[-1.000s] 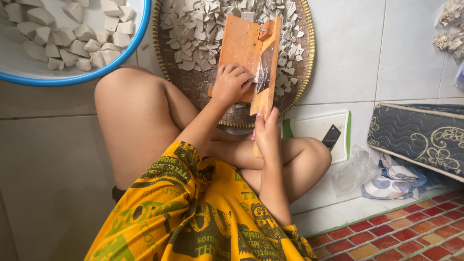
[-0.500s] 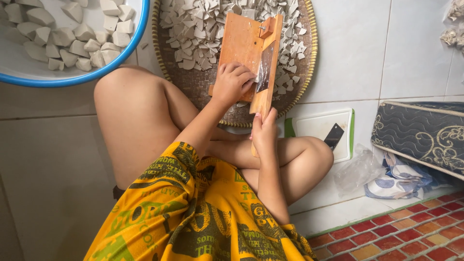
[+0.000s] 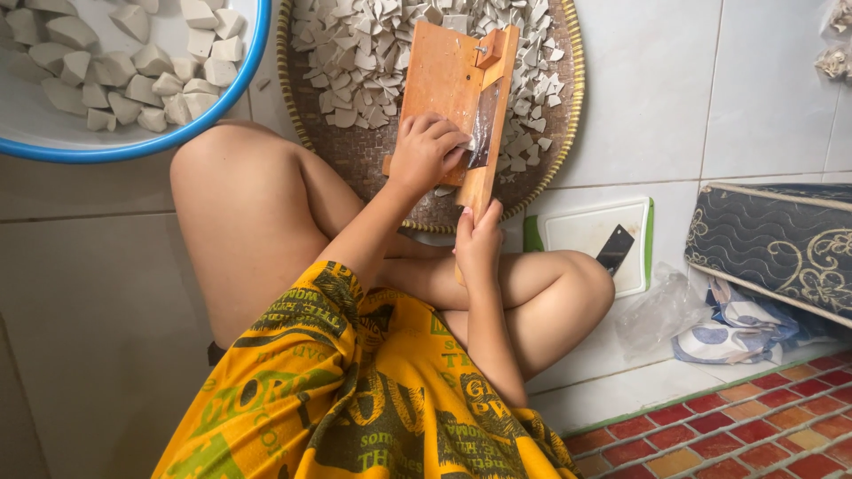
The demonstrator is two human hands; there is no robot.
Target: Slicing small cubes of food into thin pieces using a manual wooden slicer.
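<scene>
While we look down from the head camera, these lines tell what lies before us.

Slicer: we hold a wooden slicing board with a metal blade set along its right side; it leans over the woven tray, its lower end toward our lap.

Left hand: our left hand lies on the face of the board, fingers curled, fingertips just beside the blade. Its grip is narrow and curled; whether a piece sits under the fingers we cannot tell.

Right hand: our right hand closes its grip around the lower end of the board, thumb up along the wooden edge, just above our crossed legs.

Tray: the round woven tray on the tiled floor carries a heap of thin white slices, spread around and behind the board.

Basin: a blue-rimmed basin at upper left holds chunky white pieces, near our raised knee.

Cutting board: a white cutting board with a green edge lies right of the tray, a dark blade resting on it.

Right side: a dark patterned cushion, a clear plastic bag and a crumpled blue-and-white cloth lie near red floor tiles.

Clothing: a yellow printed cloth covers our lap.
</scene>
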